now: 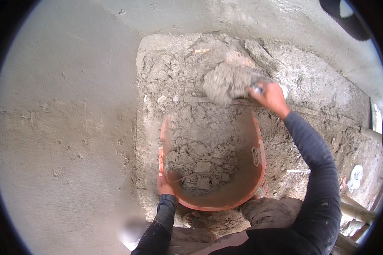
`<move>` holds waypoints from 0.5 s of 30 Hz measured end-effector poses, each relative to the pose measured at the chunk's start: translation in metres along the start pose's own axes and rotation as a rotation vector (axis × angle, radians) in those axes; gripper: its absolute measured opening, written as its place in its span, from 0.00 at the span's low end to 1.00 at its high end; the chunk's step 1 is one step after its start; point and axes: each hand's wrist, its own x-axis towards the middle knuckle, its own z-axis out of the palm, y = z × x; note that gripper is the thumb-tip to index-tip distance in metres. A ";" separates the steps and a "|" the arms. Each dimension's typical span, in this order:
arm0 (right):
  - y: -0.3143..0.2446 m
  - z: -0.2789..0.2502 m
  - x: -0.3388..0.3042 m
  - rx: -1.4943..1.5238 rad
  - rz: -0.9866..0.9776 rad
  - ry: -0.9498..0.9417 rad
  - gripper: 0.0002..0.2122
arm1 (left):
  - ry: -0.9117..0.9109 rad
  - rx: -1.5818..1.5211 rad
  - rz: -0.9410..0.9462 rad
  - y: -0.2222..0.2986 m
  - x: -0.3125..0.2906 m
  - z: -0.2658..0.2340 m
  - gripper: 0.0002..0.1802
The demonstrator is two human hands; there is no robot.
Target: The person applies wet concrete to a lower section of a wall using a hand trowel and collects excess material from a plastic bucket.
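An orange plastic tub (pixel 261 157), tilted with its far side down among the mortar, stands in front of me. Wet grey mortar (pixel 202 159) lies inside it and spreads on beyond its far side. My left hand (pixel 165 184) is closed on the tub's left rim, its fingers partly out of sight inside. Past the tub's far right side, my right hand (pixel 271 97) grips the handle of a trowel (pixel 256 88). A big lump of mortar (pixel 225 83), smeared by motion, covers the trowel's blade.
Smooth grey plastered walls (pixel 68 127) rise on the left and at the back. A long thin strip (pixel 315 112) crosses the rough ground to the right. Poles (pixel 357 212) and a whitish crumpled thing (pixel 355 178) lie at the far right. My knee (pixel 272 211) is close behind the tub.
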 end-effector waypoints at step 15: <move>0.081 -0.074 -0.023 -0.523 0.283 0.005 0.22 | 0.031 -0.013 0.022 0.013 -0.018 0.011 0.29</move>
